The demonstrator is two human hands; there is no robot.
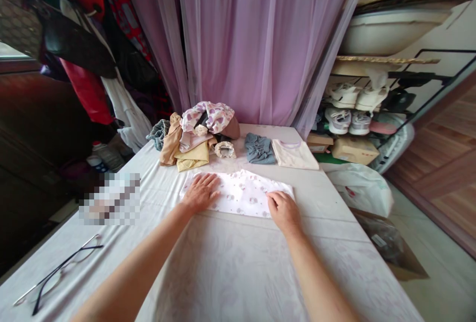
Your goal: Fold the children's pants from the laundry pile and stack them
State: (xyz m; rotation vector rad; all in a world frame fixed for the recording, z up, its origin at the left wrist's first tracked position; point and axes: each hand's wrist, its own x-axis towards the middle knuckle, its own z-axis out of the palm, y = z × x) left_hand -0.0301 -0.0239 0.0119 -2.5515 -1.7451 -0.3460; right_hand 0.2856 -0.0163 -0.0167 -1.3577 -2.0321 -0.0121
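Observation:
A white garment with small pink prints (243, 192) lies flat on the cloth-covered table (238, 262), folded into a long strip. My left hand (201, 191) rests palm down on its left end, fingers spread flat. My right hand (284, 210) sits at the strip's right end with the fingers curled down onto the fabric edge. Behind the strip lie a folded cream top with a lilac collar (294, 154) and a bunched grey-blue garment (259, 148).
A heap of unfolded clothes (197, 133) sits at the table's far left. Eyeglasses (55, 275) lie near the front left edge. A lilac curtain (260, 39) hangs behind. A shoe rack (357, 108), boxes and a white bag (362, 188) stand to the right.

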